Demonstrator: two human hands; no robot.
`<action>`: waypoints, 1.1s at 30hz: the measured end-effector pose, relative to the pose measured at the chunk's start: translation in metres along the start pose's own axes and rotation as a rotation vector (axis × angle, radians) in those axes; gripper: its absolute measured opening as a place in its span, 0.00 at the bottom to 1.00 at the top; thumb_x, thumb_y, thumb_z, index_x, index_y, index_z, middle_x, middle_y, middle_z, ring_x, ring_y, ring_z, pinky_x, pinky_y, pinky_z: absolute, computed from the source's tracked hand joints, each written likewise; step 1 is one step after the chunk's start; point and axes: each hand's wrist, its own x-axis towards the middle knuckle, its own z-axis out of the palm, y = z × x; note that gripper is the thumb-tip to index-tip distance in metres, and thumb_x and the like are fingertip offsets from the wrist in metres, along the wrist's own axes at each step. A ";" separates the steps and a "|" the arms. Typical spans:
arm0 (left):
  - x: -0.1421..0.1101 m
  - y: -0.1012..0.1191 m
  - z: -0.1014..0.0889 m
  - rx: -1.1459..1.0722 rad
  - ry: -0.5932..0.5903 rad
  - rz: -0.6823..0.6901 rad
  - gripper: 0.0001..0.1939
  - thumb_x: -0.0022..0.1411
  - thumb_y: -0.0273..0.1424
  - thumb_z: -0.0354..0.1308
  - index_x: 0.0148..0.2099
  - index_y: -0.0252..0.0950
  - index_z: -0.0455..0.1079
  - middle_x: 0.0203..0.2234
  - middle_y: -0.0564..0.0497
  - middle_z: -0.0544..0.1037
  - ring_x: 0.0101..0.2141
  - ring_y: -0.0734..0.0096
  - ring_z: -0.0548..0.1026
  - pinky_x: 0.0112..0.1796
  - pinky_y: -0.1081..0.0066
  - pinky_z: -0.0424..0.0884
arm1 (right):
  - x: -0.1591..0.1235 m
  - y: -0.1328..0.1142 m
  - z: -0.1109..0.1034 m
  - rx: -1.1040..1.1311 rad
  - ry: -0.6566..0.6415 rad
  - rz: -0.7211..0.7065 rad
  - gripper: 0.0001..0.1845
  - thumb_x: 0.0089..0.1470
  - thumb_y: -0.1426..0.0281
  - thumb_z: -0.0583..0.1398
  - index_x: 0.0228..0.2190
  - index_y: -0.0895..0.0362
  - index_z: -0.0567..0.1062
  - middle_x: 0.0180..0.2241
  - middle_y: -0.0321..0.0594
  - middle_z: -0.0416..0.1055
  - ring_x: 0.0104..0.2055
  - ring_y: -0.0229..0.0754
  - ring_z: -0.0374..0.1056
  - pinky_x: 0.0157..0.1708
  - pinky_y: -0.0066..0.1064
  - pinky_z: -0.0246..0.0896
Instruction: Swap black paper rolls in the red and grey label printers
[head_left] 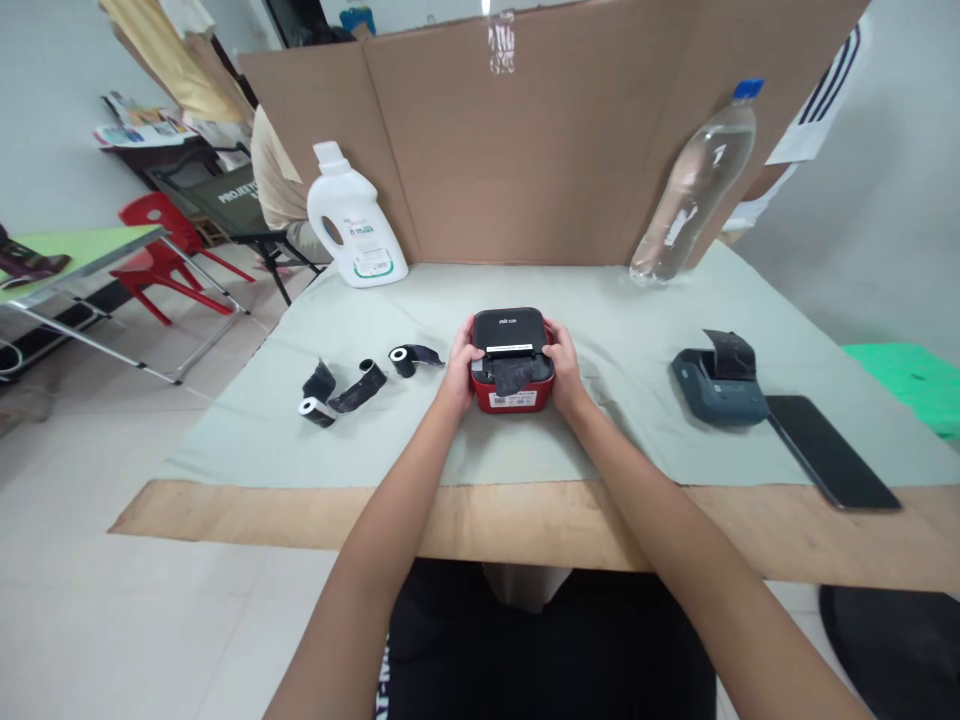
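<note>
A small red label printer (513,360) with a black lid stands on the cloth-covered table in front of me. From its front slot hangs a short piece of black paper (513,377). My left hand (460,362) grips its left side, the thumb on the front edge near the lid. On the opposite side my right hand (562,362) mirrors it, thumb by the lid's corner. The lid looks closed. The fingers behind the printer are partly hidden.
Several partly unrolled black paper rolls (317,411) lie to the left. At right sit a dark blue printer (718,388) with black paper sticking up and a black phone (832,450). A white jug (356,225) and a water bottle (694,195) lean near the cardboard screen (517,150).
</note>
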 end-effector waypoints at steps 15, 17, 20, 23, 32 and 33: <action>-0.018 0.040 -0.026 0.560 -0.412 -0.082 0.56 0.58 0.48 0.72 0.81 0.46 0.51 0.79 0.47 0.56 0.79 0.40 0.47 0.78 0.47 0.43 | -0.008 -0.050 -0.017 -0.344 -0.191 0.237 0.35 0.49 0.61 0.63 0.59 0.52 0.73 0.65 0.49 0.73 0.67 0.63 0.69 0.65 0.60 0.68; -0.030 0.042 -0.028 0.567 -0.523 -0.062 0.68 0.52 0.51 0.79 0.83 0.43 0.44 0.78 0.38 0.57 0.77 0.33 0.55 0.75 0.40 0.50 | -0.023 -0.065 -0.024 -0.390 -0.384 0.176 0.39 0.52 0.57 0.67 0.65 0.48 0.71 0.67 0.47 0.72 0.66 0.64 0.70 0.59 0.58 0.74; -0.040 0.032 -0.019 0.516 -0.517 0.017 0.74 0.46 0.44 0.84 0.83 0.44 0.40 0.75 0.33 0.62 0.72 0.34 0.65 0.71 0.37 0.61 | -0.038 -0.080 -0.034 -0.499 -0.544 0.024 0.49 0.50 0.58 0.74 0.70 0.45 0.68 0.67 0.48 0.72 0.61 0.65 0.74 0.48 0.50 0.80; -0.034 0.011 0.004 0.474 -0.492 0.097 0.71 0.47 0.40 0.83 0.82 0.46 0.43 0.75 0.35 0.62 0.72 0.38 0.66 0.71 0.41 0.62 | -0.032 -0.089 -0.054 -0.599 -0.510 -0.060 0.49 0.50 0.62 0.75 0.71 0.47 0.68 0.64 0.48 0.75 0.54 0.62 0.77 0.43 0.46 0.81; 0.057 -0.070 0.138 0.295 -0.561 0.214 0.77 0.42 0.44 0.84 0.81 0.39 0.39 0.74 0.31 0.61 0.73 0.39 0.64 0.72 0.43 0.60 | 0.071 -0.134 -0.169 -0.572 -0.329 0.018 0.46 0.36 0.71 0.77 0.59 0.52 0.75 0.57 0.47 0.80 0.58 0.62 0.76 0.58 0.55 0.75; 0.069 -0.076 0.152 0.279 -0.581 0.254 0.76 0.42 0.45 0.84 0.81 0.37 0.40 0.74 0.30 0.61 0.73 0.39 0.63 0.72 0.44 0.59 | 0.083 -0.136 -0.180 -0.579 -0.285 0.029 0.45 0.34 0.73 0.76 0.57 0.53 0.75 0.55 0.46 0.80 0.59 0.63 0.76 0.61 0.58 0.72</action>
